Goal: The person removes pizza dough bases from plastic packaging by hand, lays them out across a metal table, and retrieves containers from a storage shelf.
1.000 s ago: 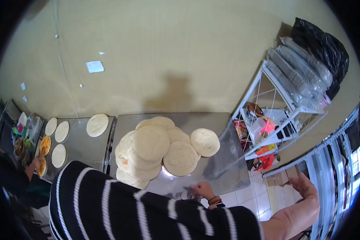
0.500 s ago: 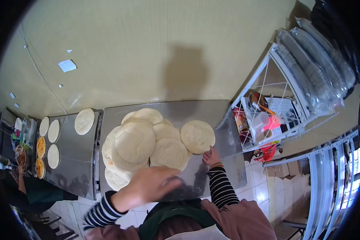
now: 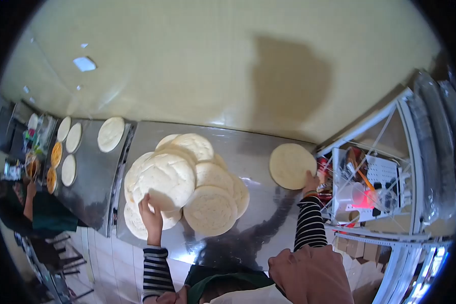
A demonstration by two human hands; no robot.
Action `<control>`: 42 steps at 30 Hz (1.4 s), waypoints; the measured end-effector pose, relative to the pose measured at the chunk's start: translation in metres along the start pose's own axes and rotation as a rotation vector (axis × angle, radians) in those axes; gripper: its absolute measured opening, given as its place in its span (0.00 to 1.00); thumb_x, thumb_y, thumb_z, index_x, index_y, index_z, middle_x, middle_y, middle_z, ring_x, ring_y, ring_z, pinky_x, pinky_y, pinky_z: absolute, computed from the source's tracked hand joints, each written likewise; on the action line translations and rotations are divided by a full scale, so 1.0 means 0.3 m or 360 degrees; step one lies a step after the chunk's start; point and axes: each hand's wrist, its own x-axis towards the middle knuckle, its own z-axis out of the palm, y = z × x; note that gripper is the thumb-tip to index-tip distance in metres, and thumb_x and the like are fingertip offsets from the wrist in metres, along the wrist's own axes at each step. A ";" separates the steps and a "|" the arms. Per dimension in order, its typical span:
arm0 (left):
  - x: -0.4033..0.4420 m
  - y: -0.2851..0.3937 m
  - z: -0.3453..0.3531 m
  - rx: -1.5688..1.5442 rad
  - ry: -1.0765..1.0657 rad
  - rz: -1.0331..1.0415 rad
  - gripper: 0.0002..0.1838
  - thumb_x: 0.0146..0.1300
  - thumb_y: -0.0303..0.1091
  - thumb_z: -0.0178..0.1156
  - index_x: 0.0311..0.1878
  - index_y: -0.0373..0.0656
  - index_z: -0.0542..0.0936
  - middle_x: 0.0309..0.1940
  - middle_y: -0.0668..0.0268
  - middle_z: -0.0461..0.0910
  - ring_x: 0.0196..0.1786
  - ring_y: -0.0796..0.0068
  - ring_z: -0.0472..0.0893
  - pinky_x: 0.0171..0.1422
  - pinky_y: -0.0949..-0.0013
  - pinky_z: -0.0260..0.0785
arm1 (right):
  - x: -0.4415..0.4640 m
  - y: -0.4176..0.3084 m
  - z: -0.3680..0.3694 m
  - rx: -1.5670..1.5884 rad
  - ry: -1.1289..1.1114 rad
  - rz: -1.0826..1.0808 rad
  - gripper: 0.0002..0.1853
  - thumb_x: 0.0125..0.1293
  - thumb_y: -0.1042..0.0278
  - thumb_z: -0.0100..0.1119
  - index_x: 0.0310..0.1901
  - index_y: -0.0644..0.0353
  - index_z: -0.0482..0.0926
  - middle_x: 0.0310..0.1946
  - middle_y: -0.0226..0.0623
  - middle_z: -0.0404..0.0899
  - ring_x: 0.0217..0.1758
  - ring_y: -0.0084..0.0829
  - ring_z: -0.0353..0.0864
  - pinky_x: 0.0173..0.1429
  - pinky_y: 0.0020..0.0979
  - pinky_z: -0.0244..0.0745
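Note:
Pale round pizza bases (image 3: 210, 210) lie in an overlapping pile on the steel table (image 3: 243, 248). My left hand (image 3: 151, 218) is at the front edge of the top pizza base (image 3: 162, 177), its fingers curled over the rim; its underside is hidden. To the right of the pile, one separate pizza base (image 3: 292, 164) lies near the table's right end. My right hand (image 3: 310, 182) grips this base at its lower right edge, fingers closed on the rim.
On a second steel table (image 3: 93, 177) at the left are plain bases (image 3: 110, 134) and sauced ones (image 3: 51, 180). A co-worker's arm (image 3: 29, 202) reaches in there. A white rack (image 3: 413, 167) with a basket (image 3: 385, 177) stands close on my right.
My right hand has moved right with the single pizza base, away from the pile. My left hand has gone from above the table's front to the top base. The view has shifted right.

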 end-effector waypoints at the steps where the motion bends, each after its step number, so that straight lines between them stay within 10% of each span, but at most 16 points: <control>1: 0.032 0.001 0.003 0.0125 0.0003 -0.0085 0.23 0.56 0.27 0.55 0.56 0.35 0.66 0.54 0.48 0.65 0.57 0.49 0.64 0.61 0.59 0.57 | 0.025 0.043 0.017 -0.0458 0.0238 -0.0179 0.32 0.53 0.61 0.60 0.55 0.70 0.61 0.52 0.58 0.65 0.52 0.48 0.70 0.57 0.46 0.64; 2: 0.054 -0.023 0.026 0.0452 0.0225 0.0112 0.28 0.55 0.29 0.57 0.59 0.36 0.62 0.59 0.43 0.56 0.60 0.45 0.60 0.64 0.57 0.54 | -0.118 -0.073 0.039 -0.1137 0.0714 -0.0540 0.29 0.55 0.62 0.57 0.55 0.69 0.62 0.52 0.57 0.65 0.56 0.49 0.66 0.60 0.46 0.59; 5: 0.137 -0.042 0.041 0.0502 0.0352 -0.0027 0.32 0.56 0.39 0.59 0.60 0.35 0.60 0.61 0.38 0.52 0.62 0.40 0.57 0.65 0.52 0.51 | -0.297 -0.017 0.145 -0.1321 0.0404 -0.1240 0.27 0.54 0.61 0.56 0.53 0.67 0.64 0.48 0.54 0.68 0.53 0.49 0.67 0.59 0.46 0.59; 8: 0.186 -0.154 0.070 0.0479 0.0102 -0.0233 0.33 0.58 0.45 0.56 0.59 0.31 0.61 0.58 0.35 0.57 0.61 0.38 0.59 0.64 0.51 0.51 | -0.619 0.008 0.243 -0.0979 -0.0929 -0.0910 0.21 0.52 0.54 0.58 0.43 0.60 0.75 0.50 0.52 0.68 0.55 0.48 0.66 0.57 0.43 0.59; 12: 0.201 -0.147 0.034 0.0495 -0.0063 -0.0039 0.32 0.57 0.47 0.57 0.52 0.25 0.66 0.55 0.33 0.60 0.60 0.39 0.61 0.64 0.53 0.53 | -1.003 -0.020 0.298 -0.1377 -0.0723 -0.0901 0.30 0.45 0.50 0.65 0.47 0.60 0.71 0.56 0.56 0.61 0.61 0.52 0.56 0.61 0.51 0.52; 15: 0.188 -0.156 0.045 0.0411 0.0058 0.0109 0.31 0.55 0.45 0.59 0.51 0.25 0.66 0.54 0.33 0.61 0.58 0.39 0.62 0.63 0.52 0.54 | -1.050 -0.011 0.289 -0.1292 -0.0360 -0.0966 0.28 0.48 0.57 0.65 0.48 0.62 0.69 0.50 0.54 0.69 0.56 0.46 0.66 0.56 0.44 0.62; 17: 0.175 -0.085 0.028 0.0298 0.0098 0.0125 0.25 0.55 0.37 0.62 0.48 0.27 0.67 0.51 0.41 0.66 0.54 0.50 0.68 0.61 0.59 0.58 | -1.011 0.058 0.274 -0.0299 -0.0794 -0.0419 0.25 0.45 0.62 0.68 0.43 0.64 0.69 0.41 0.49 0.73 0.45 0.40 0.74 0.49 0.38 0.69; 20: 0.126 0.004 -0.004 -0.1134 -0.0134 -0.0205 0.18 0.56 0.27 0.61 0.46 0.37 0.63 0.43 0.62 0.68 0.46 0.75 0.68 0.54 0.73 0.61 | -0.977 0.133 0.164 0.0115 -0.0727 -0.0119 0.21 0.46 0.70 0.66 0.41 0.65 0.69 0.33 0.40 0.76 0.36 0.30 0.76 0.41 0.29 0.72; 28: -0.028 0.254 -0.046 -0.1283 -0.0457 -0.0091 0.23 0.54 0.22 0.58 0.53 0.37 0.62 0.46 0.60 0.70 0.46 0.75 0.71 0.52 0.74 0.64 | -0.588 0.404 -0.394 0.0276 0.0002 0.0164 0.19 0.52 0.73 0.61 0.45 0.68 0.68 0.40 0.39 0.74 0.40 0.30 0.74 0.41 0.29 0.71; 33: -0.147 0.385 0.003 -0.1223 -0.0756 0.0005 0.23 0.54 0.26 0.60 0.53 0.36 0.66 0.44 0.61 0.73 0.45 0.75 0.73 0.49 0.72 0.68 | -0.604 0.178 -0.346 -0.0953 0.0481 -0.0563 0.25 0.54 0.69 0.61 0.52 0.67 0.65 0.48 0.43 0.71 0.49 0.34 0.71 0.54 0.32 0.65; 35: -0.217 0.435 0.061 -0.1736 -0.1070 -0.0567 0.23 0.54 0.27 0.61 0.53 0.37 0.67 0.45 0.61 0.74 0.46 0.73 0.75 0.50 0.70 0.70 | -0.684 0.135 -0.291 -0.1304 0.0527 -0.0880 0.26 0.56 0.67 0.60 0.55 0.67 0.64 0.50 0.43 0.70 0.52 0.35 0.70 0.58 0.33 0.62; 38: -0.339 0.443 0.173 -0.1868 -0.1613 -0.0792 0.26 0.56 0.30 0.60 0.57 0.38 0.65 0.48 0.62 0.74 0.46 0.72 0.76 0.50 0.68 0.71 | -0.778 0.296 -0.254 0.0679 -0.0971 -0.0061 0.25 0.62 0.65 0.53 0.58 0.67 0.61 0.53 0.45 0.69 0.56 0.39 0.69 0.60 0.35 0.64; 42: -0.496 0.375 0.296 -0.1348 -0.2243 -0.0372 0.30 0.58 0.39 0.58 0.61 0.39 0.60 0.45 0.63 0.74 0.39 0.72 0.76 0.42 0.69 0.71 | -0.954 0.180 -0.463 0.0851 -0.0854 0.0502 0.24 0.61 0.70 0.54 0.57 0.66 0.63 0.50 0.40 0.72 0.50 0.31 0.74 0.52 0.28 0.71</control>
